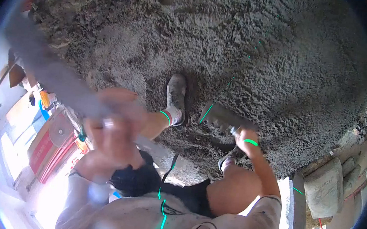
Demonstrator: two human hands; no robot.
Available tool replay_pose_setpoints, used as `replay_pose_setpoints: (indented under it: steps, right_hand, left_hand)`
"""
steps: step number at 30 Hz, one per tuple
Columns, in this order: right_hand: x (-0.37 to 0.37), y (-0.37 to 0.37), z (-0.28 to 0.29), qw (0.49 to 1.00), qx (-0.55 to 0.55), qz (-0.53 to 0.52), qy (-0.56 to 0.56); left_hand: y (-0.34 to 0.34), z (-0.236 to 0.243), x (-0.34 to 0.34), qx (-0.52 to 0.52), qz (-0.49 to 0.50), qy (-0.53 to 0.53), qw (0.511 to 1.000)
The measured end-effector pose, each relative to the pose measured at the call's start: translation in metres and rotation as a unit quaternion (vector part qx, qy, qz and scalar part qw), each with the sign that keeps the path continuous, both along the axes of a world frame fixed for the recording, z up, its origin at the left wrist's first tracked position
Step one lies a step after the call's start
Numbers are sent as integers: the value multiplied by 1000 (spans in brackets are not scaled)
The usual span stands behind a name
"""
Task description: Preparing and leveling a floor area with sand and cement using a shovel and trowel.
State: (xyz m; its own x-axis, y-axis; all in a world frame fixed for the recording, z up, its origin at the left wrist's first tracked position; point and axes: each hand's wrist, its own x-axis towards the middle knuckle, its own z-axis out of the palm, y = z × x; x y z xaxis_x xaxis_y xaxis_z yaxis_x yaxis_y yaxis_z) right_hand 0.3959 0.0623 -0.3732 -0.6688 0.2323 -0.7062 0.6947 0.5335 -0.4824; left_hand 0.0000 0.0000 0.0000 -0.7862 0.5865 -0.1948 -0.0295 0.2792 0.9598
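My right hand (245, 135) had its grip closed on the trowel (222, 116), blade running up-left over the wet concrete (248, 55); my left hand (113, 128) gripped a long grey straightedge (53, 72).

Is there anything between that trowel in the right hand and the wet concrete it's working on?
Nothing visible. The right hand holds the trowel down on the concrete, between the two shoes. The left hand grips a long grey straightedge, off to the left.

1. Grey sack (324, 188): lies at the right edge of the mortar bed.
2. Red panel (49, 147): lower left, below the work level.
3. Blue object (43, 111): just above the red panel.
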Motion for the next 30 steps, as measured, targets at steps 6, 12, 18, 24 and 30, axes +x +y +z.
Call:
replay_pose_setpoints:
  steps: [6, 12, 18, 24, 30]
  right_hand:
    - [-8, 11, 166, 993, 103, -47, -8]
    - [28, -52, 546, 903, 108, -399, -118]
    - [6, -335, 759, 642, 83, -762, -26]
    - [-153, -519, 833, 312, -100, -944, 45]
    - [-275, -632, 821, 115, -87, -987, 72]
  left_hand:
    - [36, 73, -1, 45, -43, -65, 996]
    - [125, 368, -99, 250, -171, 103, 947]
    - [147, 522, -197, 48, -415, 280, 864]
    - [52, 483, -281, -95, -574, 355, 731]
    - [-97, 430, -361, -113, -690, 408, 587]
